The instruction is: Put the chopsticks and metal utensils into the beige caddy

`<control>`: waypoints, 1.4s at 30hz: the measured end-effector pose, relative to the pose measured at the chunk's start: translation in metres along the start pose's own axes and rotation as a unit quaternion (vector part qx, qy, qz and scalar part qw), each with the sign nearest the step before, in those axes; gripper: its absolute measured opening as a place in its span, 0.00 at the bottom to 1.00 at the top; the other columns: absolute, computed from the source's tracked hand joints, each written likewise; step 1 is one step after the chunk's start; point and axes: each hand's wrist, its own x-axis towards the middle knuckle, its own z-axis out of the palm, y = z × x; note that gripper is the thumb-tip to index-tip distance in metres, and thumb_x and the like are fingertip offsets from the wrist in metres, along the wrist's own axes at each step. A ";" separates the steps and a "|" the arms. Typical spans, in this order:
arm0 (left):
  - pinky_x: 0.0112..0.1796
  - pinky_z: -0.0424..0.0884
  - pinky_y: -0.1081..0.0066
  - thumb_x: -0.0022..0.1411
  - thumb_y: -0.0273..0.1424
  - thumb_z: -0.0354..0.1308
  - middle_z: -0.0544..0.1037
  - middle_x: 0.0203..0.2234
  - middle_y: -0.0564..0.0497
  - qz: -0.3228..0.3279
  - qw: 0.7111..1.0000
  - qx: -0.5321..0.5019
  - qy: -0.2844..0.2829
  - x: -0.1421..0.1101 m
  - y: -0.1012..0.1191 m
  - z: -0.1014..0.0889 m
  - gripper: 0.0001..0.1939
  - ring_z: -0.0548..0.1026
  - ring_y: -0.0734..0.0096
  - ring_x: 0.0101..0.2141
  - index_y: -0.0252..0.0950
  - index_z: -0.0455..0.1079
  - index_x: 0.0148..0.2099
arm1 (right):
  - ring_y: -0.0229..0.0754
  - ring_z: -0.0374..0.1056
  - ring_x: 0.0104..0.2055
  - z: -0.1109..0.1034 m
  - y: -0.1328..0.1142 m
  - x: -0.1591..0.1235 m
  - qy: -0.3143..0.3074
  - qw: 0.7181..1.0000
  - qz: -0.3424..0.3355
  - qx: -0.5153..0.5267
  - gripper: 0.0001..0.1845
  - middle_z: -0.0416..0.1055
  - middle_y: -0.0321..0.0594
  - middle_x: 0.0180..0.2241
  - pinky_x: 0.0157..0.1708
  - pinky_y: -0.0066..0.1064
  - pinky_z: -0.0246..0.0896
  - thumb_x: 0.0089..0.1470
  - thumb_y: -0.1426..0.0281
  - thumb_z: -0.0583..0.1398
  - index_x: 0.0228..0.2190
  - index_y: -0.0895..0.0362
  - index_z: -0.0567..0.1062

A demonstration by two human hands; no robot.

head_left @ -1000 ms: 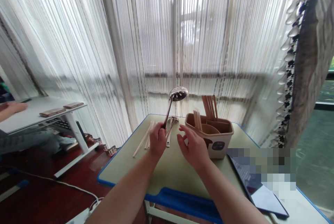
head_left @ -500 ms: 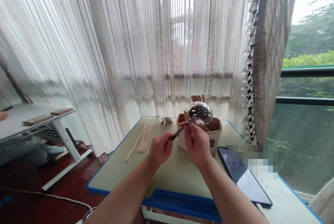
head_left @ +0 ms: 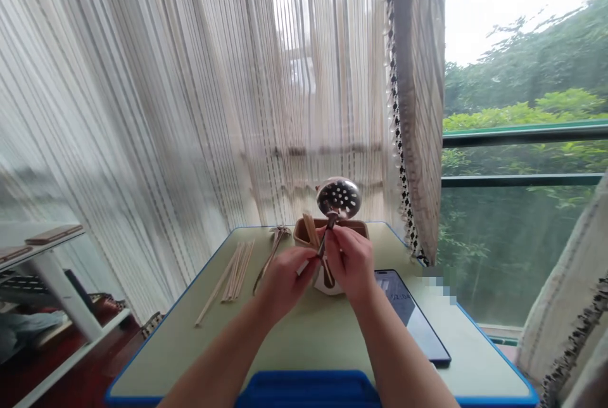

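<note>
My right hand point(head_left: 350, 261) grips the dark handle of a metal slotted spoon point(head_left: 338, 198), whose perforated bowl stands upright above a brown-and-white utensil holder point(head_left: 321, 281). My left hand point(head_left: 284, 278) is closed beside it, fingertips on the lower end of the same handle. The holder sits behind both hands and has wooden sticks point(head_left: 310, 229) standing in it. Both hands hover over the green table point(head_left: 304, 338) in front of the holder.
Loose wooden chopsticks point(head_left: 228, 268) lie in a row on the table's left part, with metal cutlery point(head_left: 273, 246) beside them. A dark phone point(head_left: 412, 316) lies to the right. Sheer curtains hang behind. A white desk point(head_left: 33, 249) stands at far left.
The spoon went from my left hand alone, over to the holder, and now both hands hold its handle upright. My view has swung right and closer.
</note>
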 end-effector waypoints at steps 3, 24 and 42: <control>0.34 0.68 0.72 0.61 0.29 0.52 0.76 0.31 0.48 -0.017 1.000 -0.021 -0.006 0.010 0.010 0.003 0.06 0.73 0.70 0.32 0.36 0.70 0.37 | 0.39 0.70 0.34 -0.009 0.004 0.003 0.012 0.999 0.035 0.033 0.10 0.74 0.42 0.32 0.36 0.30 0.66 0.55 0.73 0.53 0.35 0.57 0.73; 0.41 0.71 0.63 0.59 0.27 0.54 0.78 0.35 0.47 -0.022 0.992 0.054 0.114 0.040 0.042 0.067 0.10 0.74 0.65 0.37 0.34 0.71 0.43 | 0.36 0.68 0.25 -0.053 0.018 0.012 0.251 0.948 0.195 0.004 0.12 0.75 0.39 0.27 0.27 0.28 0.64 0.54 0.65 0.57 0.35 0.57 0.76; 0.43 0.71 0.63 0.61 0.30 0.51 0.75 0.40 0.44 0.089 0.987 0.117 0.072 0.069 0.057 0.090 0.15 0.72 0.62 0.41 0.33 0.66 0.50 | 0.45 0.73 0.34 -0.059 0.022 0.010 0.401 0.895 0.155 -0.115 0.13 0.77 0.44 0.32 0.32 0.36 0.69 0.54 0.64 0.58 0.38 0.56 0.76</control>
